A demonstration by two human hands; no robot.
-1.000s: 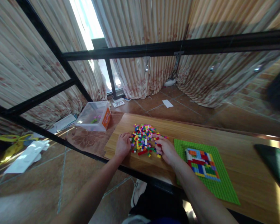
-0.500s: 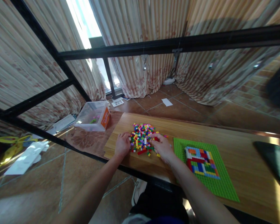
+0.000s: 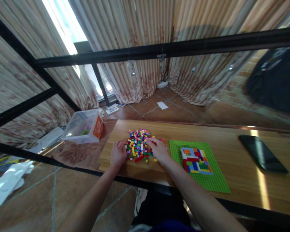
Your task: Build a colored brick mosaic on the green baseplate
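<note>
A pile of small coloured bricks [image 3: 138, 144] lies on the wooden table [image 3: 232, 154]. My left hand [image 3: 118, 154] rests at the pile's left edge with its fingers curled against the bricks. My right hand [image 3: 157, 149] reaches into the pile's right side, fingers pinched together at a red brick [image 3: 153, 142]. To the right lies a green baseplate [image 3: 215, 180] with a patch of coloured bricks [image 3: 195, 160] built on it.
A clear plastic box [image 3: 83, 126] with an orange label stands on a brown patterned mat left of the table. A dark phone [image 3: 262, 153] lies at the table's right. Black frame bars cross the view; curtains hang behind. Papers lie on the tiled floor.
My right hand has moved from the pile's lower right up to its upper right side. The view has swung rightward, so the phone shows fully. My left hand stays at the pile's left edge.
</note>
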